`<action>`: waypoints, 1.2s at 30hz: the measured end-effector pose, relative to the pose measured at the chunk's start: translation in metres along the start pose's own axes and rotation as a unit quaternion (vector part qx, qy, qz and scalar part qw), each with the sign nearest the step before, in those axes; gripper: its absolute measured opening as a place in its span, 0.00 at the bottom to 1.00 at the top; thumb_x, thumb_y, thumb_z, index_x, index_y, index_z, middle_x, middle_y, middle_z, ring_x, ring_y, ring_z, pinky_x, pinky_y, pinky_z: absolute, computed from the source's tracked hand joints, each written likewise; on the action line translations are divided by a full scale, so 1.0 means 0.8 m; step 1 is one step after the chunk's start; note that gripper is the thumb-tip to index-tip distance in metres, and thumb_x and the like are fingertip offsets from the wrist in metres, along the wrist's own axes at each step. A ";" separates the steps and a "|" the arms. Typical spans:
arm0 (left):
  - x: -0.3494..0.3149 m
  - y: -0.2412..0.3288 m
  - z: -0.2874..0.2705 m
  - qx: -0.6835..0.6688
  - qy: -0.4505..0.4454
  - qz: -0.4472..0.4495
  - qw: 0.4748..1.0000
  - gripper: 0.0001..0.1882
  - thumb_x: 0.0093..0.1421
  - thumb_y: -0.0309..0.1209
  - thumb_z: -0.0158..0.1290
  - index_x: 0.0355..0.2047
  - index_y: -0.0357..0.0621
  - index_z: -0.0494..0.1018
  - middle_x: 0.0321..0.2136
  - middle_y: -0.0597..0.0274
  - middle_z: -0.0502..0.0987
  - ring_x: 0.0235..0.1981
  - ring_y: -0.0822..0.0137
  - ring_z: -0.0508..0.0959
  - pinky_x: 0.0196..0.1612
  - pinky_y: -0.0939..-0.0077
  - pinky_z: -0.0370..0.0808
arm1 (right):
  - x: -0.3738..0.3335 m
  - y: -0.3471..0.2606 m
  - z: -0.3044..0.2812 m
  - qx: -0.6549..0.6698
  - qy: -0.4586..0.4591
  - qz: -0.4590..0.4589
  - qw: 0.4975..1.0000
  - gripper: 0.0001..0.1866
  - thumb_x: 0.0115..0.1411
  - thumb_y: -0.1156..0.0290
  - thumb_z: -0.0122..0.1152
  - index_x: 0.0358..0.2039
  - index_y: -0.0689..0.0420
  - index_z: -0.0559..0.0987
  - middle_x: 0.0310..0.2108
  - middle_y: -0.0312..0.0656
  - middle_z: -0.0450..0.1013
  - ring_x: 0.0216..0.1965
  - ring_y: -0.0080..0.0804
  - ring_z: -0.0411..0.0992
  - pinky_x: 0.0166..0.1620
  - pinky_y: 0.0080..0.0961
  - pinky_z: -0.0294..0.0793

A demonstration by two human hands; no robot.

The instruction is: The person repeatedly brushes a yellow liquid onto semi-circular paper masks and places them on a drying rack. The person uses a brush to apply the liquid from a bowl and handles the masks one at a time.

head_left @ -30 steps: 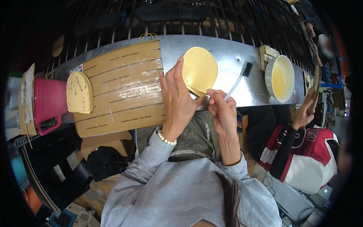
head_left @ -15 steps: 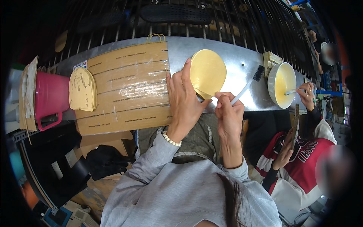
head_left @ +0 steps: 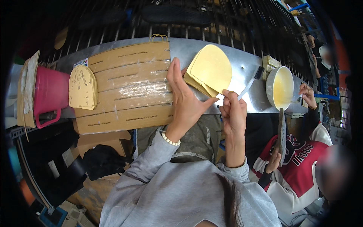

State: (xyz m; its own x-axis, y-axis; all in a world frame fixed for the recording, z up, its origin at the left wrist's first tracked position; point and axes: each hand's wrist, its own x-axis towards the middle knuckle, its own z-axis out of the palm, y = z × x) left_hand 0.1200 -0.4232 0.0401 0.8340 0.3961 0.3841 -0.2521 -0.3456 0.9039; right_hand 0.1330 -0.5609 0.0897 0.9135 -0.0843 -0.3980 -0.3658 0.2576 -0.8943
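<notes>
A stack of pale yellow, rounded flat pieces (head_left: 211, 68) lies on the metal table, its lower edges fanned out. My left hand (head_left: 185, 94) is open along the stack's left side, thumb spread toward the lower corner and fingers raised. At that corner, my right hand (head_left: 233, 109) pinches the edge of the top yellow piece. A brush with a white handle and black bristles (head_left: 259, 72) reaches from beside my right fingers; whether they also hold it I cannot make out.
Left of my hands is a taped cardboard sheet (head_left: 132, 83), with another yellow stack (head_left: 82, 87) beside a pink jug (head_left: 51, 94). To the right stands a white bowl of yellow liquid (head_left: 280, 87). A co-worker (head_left: 302, 159) holds a dark flat piece (head_left: 282, 138) near it.
The top pieces have turned and fanned apart. My left fingers have lifted away from the stack's edge, and my right hand has shifted slightly right. The co-worker's flat piece has moved left toward the bowl.
</notes>
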 end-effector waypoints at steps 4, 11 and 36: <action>-0.002 0.002 -0.002 -0.058 -0.065 -0.041 0.995 0.72 0.44 0.31 0.80 0.77 0.34 0.37 0.72 0.35 0.53 0.72 0.44 0.60 0.73 0.52 0.60 | 0.004 0.007 -0.010 0.048 -0.014 0.036 0.998 0.13 0.67 0.72 0.63 0.24 0.54 0.75 0.18 0.27 0.65 0.12 0.12 0.48 0.17 0.18 0.46; 0.001 -0.012 -0.010 -0.114 -0.105 -0.015 0.988 0.62 0.52 0.27 0.70 0.77 0.34 0.39 0.72 0.38 0.54 0.72 0.42 0.58 0.72 0.50 0.58 | 0.003 0.003 -0.007 0.078 -0.025 0.102 0.991 0.11 0.70 0.69 0.61 0.28 0.52 0.74 0.15 0.23 0.58 0.12 0.13 0.46 0.17 0.19 0.47; -0.010 -0.011 0.020 0.091 -0.025 -0.001 0.996 0.44 0.55 0.21 0.64 0.70 0.28 0.57 0.55 0.36 0.70 0.58 0.39 0.69 0.71 0.46 0.59 | -0.055 -0.043 0.017 -0.032 0.122 -0.201 0.972 0.09 0.68 0.75 0.61 0.28 0.57 0.76 0.18 0.24 0.63 0.15 0.11 0.51 0.20 0.16 0.47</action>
State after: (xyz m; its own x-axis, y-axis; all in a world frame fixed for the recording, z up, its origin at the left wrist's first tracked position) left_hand 0.1233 -0.4374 0.0259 0.8587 0.3556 0.3690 -0.1615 -0.4956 0.8534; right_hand 0.1081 -0.5532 0.1407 0.9184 -0.3932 -0.0442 -0.0060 0.0977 -0.9952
